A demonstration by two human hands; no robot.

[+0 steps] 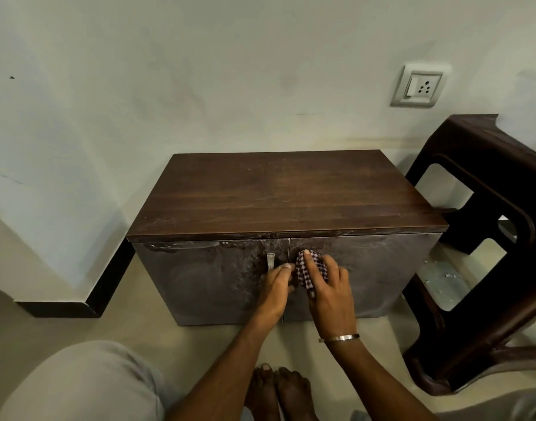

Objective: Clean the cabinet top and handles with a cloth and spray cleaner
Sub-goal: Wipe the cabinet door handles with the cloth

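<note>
— Cabinet [278,192] first: where do we see it?

— We see it low on the floor [48,335], its back against the wall [200,71], dark wood grain on top and two doors in front, both streaked with pale wet smears.

— And the cloth?

— We find the checked cloth [309,270] bunched against the upper inner corner of the right door, just beside the seam between the two doors. The right hand [329,294] presses it there with fingers spread and curved over it; a metal bangle [339,338] sits on that wrist.

— What about the left hand?

— We see the left hand [277,288] on the left door's inner edge, fingers curled just below the metal handle [270,264]; we cannot tell whether it grips the handle's lower end or only rests there. Both hands are close together, nearly touching at the seam.

— Anything around?

— We note a dark plastic stool [488,238] just beside the cabinet's right side, a switch socket [420,85] on the wall above it, and the person's bare feet [278,393] on the floor near the cabinet's front edge.
</note>
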